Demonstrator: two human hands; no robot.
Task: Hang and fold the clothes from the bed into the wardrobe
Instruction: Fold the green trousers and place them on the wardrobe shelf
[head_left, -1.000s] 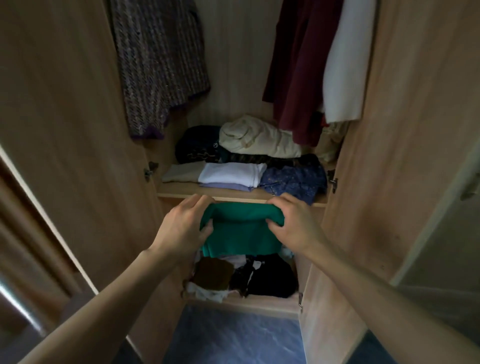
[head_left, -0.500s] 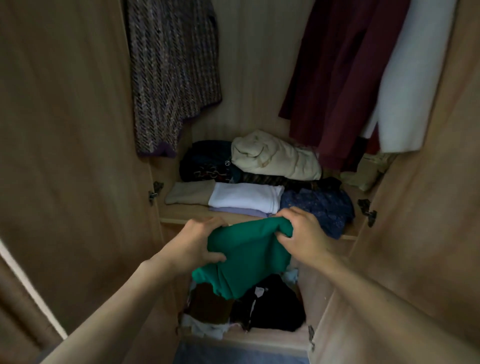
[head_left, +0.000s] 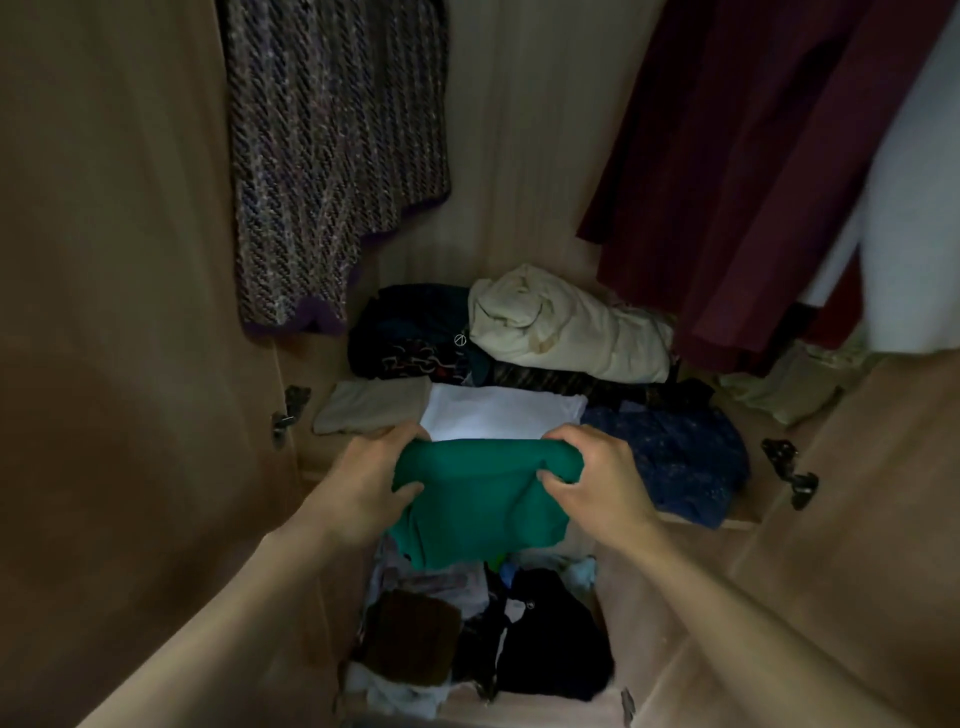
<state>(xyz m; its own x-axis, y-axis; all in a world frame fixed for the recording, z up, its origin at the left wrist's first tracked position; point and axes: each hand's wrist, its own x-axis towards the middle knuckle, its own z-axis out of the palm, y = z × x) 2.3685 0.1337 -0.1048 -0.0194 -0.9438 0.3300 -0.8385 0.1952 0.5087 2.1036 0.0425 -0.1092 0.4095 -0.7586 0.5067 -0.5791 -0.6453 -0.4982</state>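
Observation:
A folded green garment (head_left: 483, 504) hangs between my hands in front of the open wardrobe. My left hand (head_left: 371, 480) grips its left top corner, thumb over the front. My right hand (head_left: 597, 478) grips the right top corner the same way. The garment's top edge sits level with the front of the upper shelf (head_left: 737, 519), just before a folded white cloth (head_left: 504, 413). Its lower part droops over the lower shelf's clothes.
The upper shelf holds a beige folded piece (head_left: 371, 410), a dark blue patterned garment (head_left: 675, 457), a cream bundle (head_left: 566, 327) and dark clothes (head_left: 410, 338). Above hang a knitted cardigan (head_left: 332, 156), a maroon garment (head_left: 737, 171) and a white one (head_left: 914, 234). Brown (head_left: 410, 639) and black clothes (head_left: 550, 644) lie below.
Both hands have lifted the green garment up and forward, from the lower shelf's level to the upper shelf's front edge. The view has moved closer to the wardrobe.

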